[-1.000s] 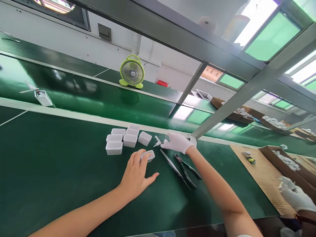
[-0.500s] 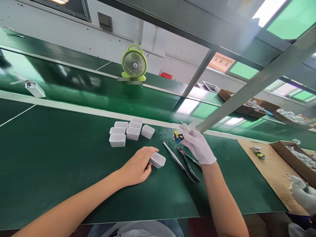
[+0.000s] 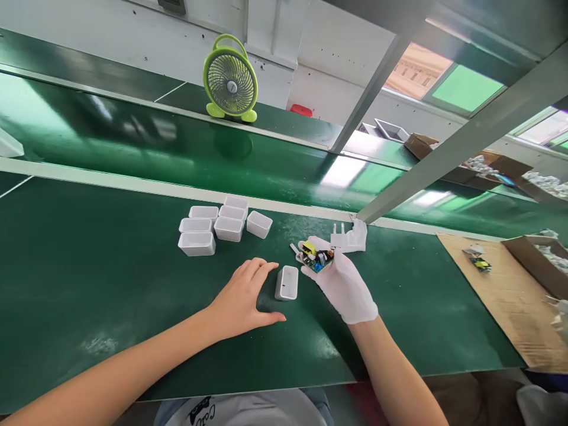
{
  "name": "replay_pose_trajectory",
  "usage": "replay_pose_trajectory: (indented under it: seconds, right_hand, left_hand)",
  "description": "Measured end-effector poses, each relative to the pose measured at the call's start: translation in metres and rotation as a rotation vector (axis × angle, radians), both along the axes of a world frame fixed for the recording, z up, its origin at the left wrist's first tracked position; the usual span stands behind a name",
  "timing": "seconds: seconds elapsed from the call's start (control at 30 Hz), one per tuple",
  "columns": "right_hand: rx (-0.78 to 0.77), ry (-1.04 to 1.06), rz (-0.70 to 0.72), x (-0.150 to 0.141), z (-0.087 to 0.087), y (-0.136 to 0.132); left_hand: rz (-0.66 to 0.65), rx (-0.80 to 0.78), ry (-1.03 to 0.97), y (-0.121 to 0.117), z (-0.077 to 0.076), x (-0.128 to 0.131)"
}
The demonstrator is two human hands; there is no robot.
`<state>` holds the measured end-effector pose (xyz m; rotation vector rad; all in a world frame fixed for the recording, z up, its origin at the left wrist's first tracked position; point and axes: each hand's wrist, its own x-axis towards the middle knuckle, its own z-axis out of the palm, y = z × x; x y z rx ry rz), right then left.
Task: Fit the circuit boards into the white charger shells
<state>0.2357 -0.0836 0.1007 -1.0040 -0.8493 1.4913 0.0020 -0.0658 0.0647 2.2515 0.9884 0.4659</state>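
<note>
My left hand (image 3: 244, 299) is bare, its thumb and fingers spread around the near side of a small white plastic case (image 3: 287, 284). A gap shows between the fingers and the case, which stands open-topped on the green bench. In a white glove, my right hand (image 3: 344, 281) holds a small circuit board (image 3: 316, 257) with a yellow transformer and blue and black components. The board is just right of and beyond the case. Behind the glove lie white plastic pieces (image 3: 350, 238) with two prongs. Several more white cases (image 3: 197, 242) are grouped to the left.
A green conveyor belt (image 3: 284, 177) runs behind the pale rail, with a white case (image 3: 9, 145) on it at far left. A green fan (image 3: 231, 86) stands beyond. A slanted metal post (image 3: 426, 157) rises at right, near cardboard (image 3: 501, 313) bearing another board. A co-worker's glove shows at the right edge.
My left hand has let go of the white case, which is turned more upright. My right hand has come nearer it with the board, now covering most of the tool area. The view has shifted.
</note>
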Motion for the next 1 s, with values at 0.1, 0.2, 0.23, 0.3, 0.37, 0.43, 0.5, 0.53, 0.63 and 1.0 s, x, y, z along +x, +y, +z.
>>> replay_pose_trajectory:
  seconds: [0.1,0.2,0.23,0.3,0.37,0.43,0.5,0.53,0.63,1.0]
  right_hand:
    - [0.038,0.02,0.036,-0.006,0.002,-0.007]
    - [0.016,0.021,0.094,-0.012,0.002,-0.009]
    - [-0.002,0.023,0.108,-0.014,0.002,-0.009]
    - [0.002,-0.002,0.105,-0.016,0.001,-0.011]
    - [0.09,-0.071,0.068,-0.015,0.003,-0.015]
    - [0.228,-0.148,0.058,-0.015,0.005,-0.024]
    - [0.332,-0.191,0.078,-0.015,0.007,-0.034]
    - [0.362,-0.198,0.092,-0.016,0.007,-0.039]
    - [0.391,-0.219,0.127,-0.017,0.005,-0.051]
    - [0.158,-0.243,0.144,-0.017,0.012,-0.058]
  left_hand:
    - [0.021,0.028,-0.04,0.0,-0.008,0.012]
    - [-0.045,-0.005,-0.106,-0.002,-0.011,0.019]
    - [-0.061,-0.023,-0.138,-0.003,-0.01,0.018]
    - [-0.055,-0.064,-0.209,-0.003,-0.004,0.012]
    - [-0.044,-0.104,-0.288,-0.002,0.007,0.002]
    - [-0.08,-0.132,-0.373,-0.001,0.019,-0.01]
    - [-0.129,-0.158,-0.468,0.0,0.03,-0.02]
    - [-0.147,-0.174,-0.513,0.001,0.033,-0.023]
    - [-0.195,-0.16,-0.607,0.002,0.039,-0.027]
    - [-0.257,-0.05,-0.604,0.002,0.035,-0.027]
